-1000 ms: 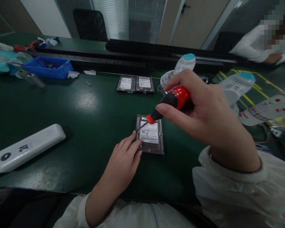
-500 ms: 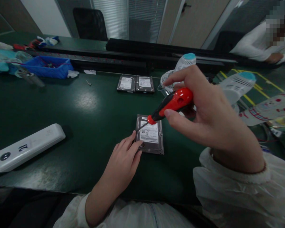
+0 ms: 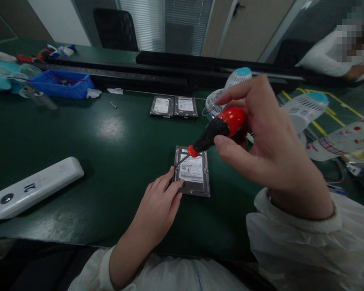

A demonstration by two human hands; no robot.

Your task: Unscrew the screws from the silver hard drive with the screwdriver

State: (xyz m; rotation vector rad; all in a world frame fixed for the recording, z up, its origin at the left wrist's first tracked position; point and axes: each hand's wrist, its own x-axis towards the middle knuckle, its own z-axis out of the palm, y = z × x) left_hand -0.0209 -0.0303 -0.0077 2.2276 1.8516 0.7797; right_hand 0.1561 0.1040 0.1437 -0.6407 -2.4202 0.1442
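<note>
Red and black, the screwdriver (image 3: 211, 133) your right hand (image 3: 268, 139) loosely grips slants to the left edge of the hard drive (image 3: 195, 171) on the worktop (image 3: 118, 149), where your open left hand (image 3: 157, 202) rests its fingertips.

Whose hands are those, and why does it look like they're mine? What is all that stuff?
There's no robot here, just a person's two bare hands. The camera sits on that person's head, looking forward and down, so you see what they see. The left hand rests its fingers on the left edge of a hard drive, a flat computer part. The right hand holds a red and black screwdriver, slanting down to that same edge. Farther back on the green table are two more drives side by side, and a blue bin.
</note>
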